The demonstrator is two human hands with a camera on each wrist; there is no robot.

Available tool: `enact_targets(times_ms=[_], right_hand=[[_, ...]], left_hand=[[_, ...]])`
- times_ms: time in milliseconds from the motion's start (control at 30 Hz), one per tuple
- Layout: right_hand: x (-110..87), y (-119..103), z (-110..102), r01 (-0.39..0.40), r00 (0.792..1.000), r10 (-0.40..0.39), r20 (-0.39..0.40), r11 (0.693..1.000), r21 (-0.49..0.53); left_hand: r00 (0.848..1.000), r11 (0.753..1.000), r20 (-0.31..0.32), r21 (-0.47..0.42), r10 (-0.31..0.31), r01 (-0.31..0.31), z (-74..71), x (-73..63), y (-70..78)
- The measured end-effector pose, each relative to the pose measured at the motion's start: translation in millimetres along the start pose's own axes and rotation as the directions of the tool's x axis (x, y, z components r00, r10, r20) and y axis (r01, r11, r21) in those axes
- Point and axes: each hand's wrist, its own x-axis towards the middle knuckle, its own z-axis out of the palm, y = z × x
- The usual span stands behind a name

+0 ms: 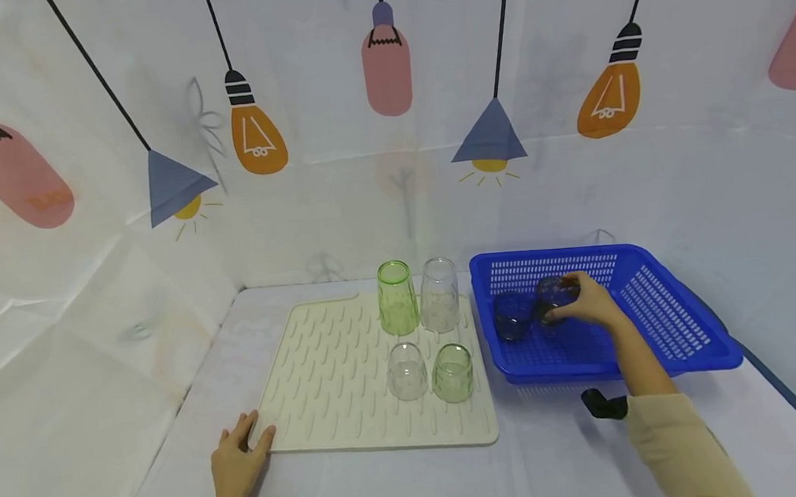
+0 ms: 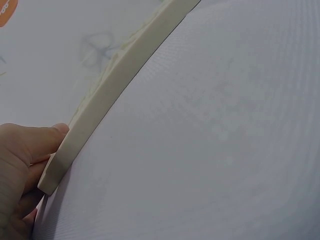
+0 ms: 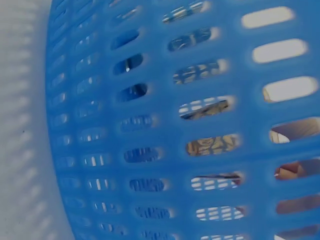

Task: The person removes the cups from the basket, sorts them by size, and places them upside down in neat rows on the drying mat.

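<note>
My left hand (image 1: pixel 236 465) holds the front left corner of a cream drying mat (image 1: pixel 330 374); in the left wrist view the thumb (image 2: pixel 45 140) lies against the mat's edge (image 2: pixel 95 115). My right hand (image 1: pixel 589 301) reaches into a blue plastic basket (image 1: pixel 676 315) and grips a dark glass (image 1: pixel 550 292). Beside it in the basket sits a second dark glass (image 1: pixel 512 317). In the right wrist view the slotted basket wall (image 3: pixel 165 120) hides most of the hand and glass.
On the mat's right part stand a tall green glass (image 1: pixel 397 298), a tall clear glass (image 1: pixel 440 295), a short clear glass (image 1: pixel 406 371) and a short green glass (image 1: pixel 453 373). A white sheet printed with lamps (image 1: pixel 395 203) hangs behind the white table (image 1: pixel 385 485).
</note>
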Motion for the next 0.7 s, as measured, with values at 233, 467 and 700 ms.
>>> enact_targets(times_ms=[233, 467, 700], right_hand=[[-1.7, 16, 1, 0.019, 0.996, -0.010, -0.091, 0.995, 0.098], [-14.7, 16, 9, 0.103, 0.970, -0.058, -0.234, 0.977, 0.186], [-43.0, -21, 9, 0.099, 0.960, -0.023, -0.278, 0.959, 0.266]], left_hand=[[1.000, 1.000, 0.011, 0.016, -0.017, 0.017, 1.3, -0.4, 0.4], [1.000, 1.000, 0.004, 0.007, -0.007, 0.007, 0.4, -0.4, 1.0], [1.000, 1.000, -0.005, 0.000, 0.006, -0.006, -0.2, -0.7, 2.3]])
